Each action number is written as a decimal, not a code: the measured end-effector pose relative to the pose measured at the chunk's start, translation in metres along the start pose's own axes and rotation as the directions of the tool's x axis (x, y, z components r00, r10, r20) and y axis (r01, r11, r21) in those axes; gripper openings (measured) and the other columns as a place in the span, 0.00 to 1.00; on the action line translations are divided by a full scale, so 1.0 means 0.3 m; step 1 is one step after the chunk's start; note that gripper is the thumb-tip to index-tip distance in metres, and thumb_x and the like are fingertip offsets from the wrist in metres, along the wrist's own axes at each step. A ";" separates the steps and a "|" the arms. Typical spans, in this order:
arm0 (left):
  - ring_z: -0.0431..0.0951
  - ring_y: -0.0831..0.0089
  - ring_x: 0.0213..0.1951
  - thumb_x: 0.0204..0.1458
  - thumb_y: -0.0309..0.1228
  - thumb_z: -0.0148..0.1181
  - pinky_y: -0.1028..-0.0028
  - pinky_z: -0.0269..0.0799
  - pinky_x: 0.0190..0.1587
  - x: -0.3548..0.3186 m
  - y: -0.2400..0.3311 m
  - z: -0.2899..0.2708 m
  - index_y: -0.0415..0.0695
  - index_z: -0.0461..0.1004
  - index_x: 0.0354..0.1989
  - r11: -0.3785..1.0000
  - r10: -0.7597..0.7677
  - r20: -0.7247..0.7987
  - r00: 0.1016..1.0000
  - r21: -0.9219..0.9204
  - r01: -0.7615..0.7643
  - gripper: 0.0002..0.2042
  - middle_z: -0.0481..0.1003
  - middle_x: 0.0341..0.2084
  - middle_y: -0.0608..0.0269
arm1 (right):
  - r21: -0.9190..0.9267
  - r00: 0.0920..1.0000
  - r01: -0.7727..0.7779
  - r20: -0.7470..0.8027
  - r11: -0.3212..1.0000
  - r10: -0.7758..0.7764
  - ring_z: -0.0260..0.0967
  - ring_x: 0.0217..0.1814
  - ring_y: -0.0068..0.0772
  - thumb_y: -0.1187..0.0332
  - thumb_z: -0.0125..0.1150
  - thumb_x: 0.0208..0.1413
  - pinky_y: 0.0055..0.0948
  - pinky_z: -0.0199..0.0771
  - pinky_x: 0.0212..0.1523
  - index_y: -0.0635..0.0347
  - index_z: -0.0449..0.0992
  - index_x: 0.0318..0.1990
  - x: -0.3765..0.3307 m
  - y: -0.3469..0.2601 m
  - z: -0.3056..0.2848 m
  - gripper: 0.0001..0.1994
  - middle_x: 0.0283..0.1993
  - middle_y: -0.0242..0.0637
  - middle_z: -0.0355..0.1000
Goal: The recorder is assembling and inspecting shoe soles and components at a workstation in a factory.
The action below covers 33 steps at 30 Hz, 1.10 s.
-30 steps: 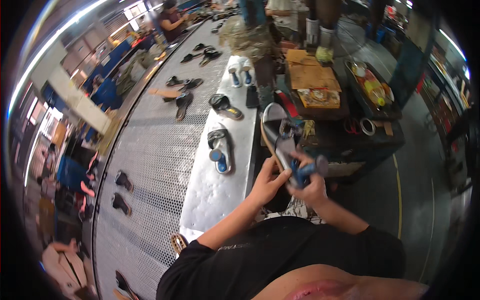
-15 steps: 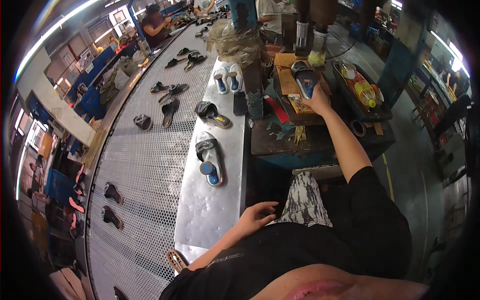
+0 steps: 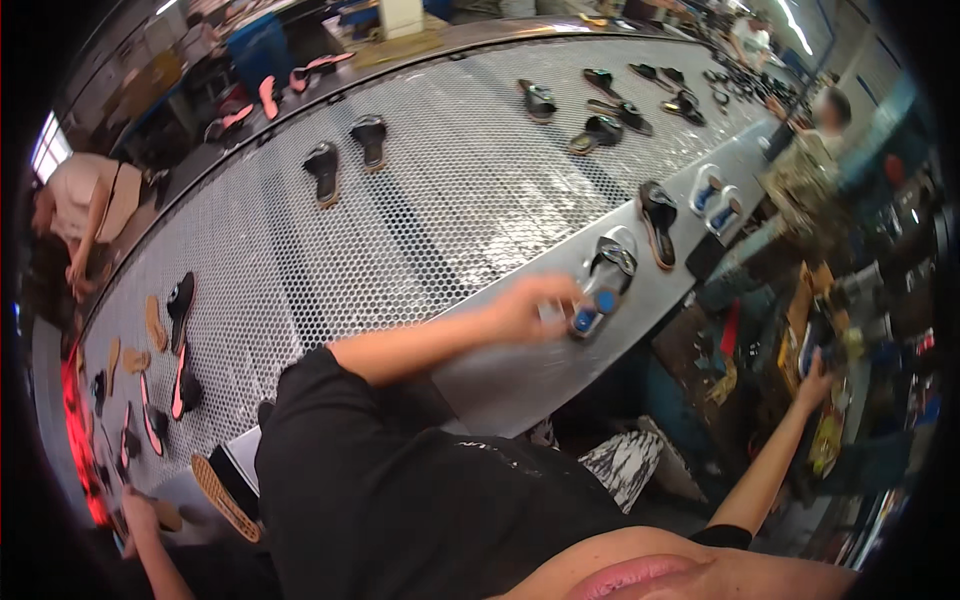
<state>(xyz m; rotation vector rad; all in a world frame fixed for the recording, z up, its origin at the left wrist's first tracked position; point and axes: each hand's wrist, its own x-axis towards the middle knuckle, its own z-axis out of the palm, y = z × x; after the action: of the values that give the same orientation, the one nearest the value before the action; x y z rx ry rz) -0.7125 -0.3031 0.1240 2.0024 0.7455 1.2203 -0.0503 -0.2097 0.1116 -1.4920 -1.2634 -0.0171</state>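
My left hand [image 3: 535,308] is blurred by motion over the smooth metal ledge [image 3: 500,380]. Its fingers look apart, and they reach to the heel end of a black-strapped sandal [image 3: 612,262] on a silver and blue shoe last [image 3: 590,315]. I cannot tell whether they touch it. At the right, my right hand [image 3: 815,385] closes around the end of another sandal on a blue and silver last [image 3: 807,345], at the wooden pad of the press. That piece is small and partly hidden by my fingers. A black sandal [image 3: 657,225] and two silver and blue lasts [image 3: 716,200] sit farther along the ledge.
A perforated conveyor [image 3: 430,220] carries several black sandals [image 3: 597,133]. Tan soles [image 3: 155,322] and pink-lined shoes lie at its left end, near a co-worker's hand [image 3: 140,515]. A black phone-like slab [image 3: 706,258] lies by the press. Another person [image 3: 80,215] stands across the conveyor.
My view has swung left toward the conveyor. My left hand has risen from near my lap to the sandal on the ledge. My right hand stays at the press with its sandal.
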 end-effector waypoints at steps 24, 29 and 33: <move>0.79 0.62 0.38 0.51 0.26 0.63 0.71 0.74 0.44 -0.381 -0.824 -1.000 0.44 0.75 0.52 0.455 -0.178 -0.697 0.695 0.568 0.686 0.18 0.76 0.45 0.53 | 0.266 0.684 0.019 0.700 0.964 -0.206 0.42 0.74 0.58 0.66 0.70 0.42 0.42 0.47 0.71 0.61 0.49 0.68 -1.181 -0.939 1.166 0.46 0.73 0.60 0.39; 0.67 0.80 0.23 0.64 0.32 0.48 0.86 0.61 0.21 -0.433 -0.524 -0.673 0.39 0.64 0.54 0.555 -0.654 -0.462 0.599 -0.831 -0.035 0.14 0.74 0.41 0.54 | 0.334 0.645 0.094 0.697 0.938 -0.313 0.40 0.75 0.56 0.68 0.69 0.42 0.41 0.47 0.72 0.51 0.44 0.71 -1.196 -0.831 1.039 0.49 0.74 0.52 0.39; 0.76 0.65 0.44 0.53 0.27 0.59 0.70 0.75 0.44 -0.563 -0.414 -0.244 0.47 0.55 0.66 0.272 -0.567 0.005 0.824 -0.943 0.193 0.31 0.71 0.50 0.51 | 0.270 0.708 0.003 0.679 0.963 -0.193 0.52 0.71 0.56 0.67 0.71 0.40 0.40 0.57 0.68 0.47 0.51 0.70 -1.242 -0.871 1.057 0.47 0.73 0.52 0.46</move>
<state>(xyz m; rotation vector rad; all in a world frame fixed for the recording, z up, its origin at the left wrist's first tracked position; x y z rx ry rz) -0.8620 -0.3356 -0.0367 0.5786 0.4547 1.2471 -0.5755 -0.2846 -0.0511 -1.2292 -1.8742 0.6865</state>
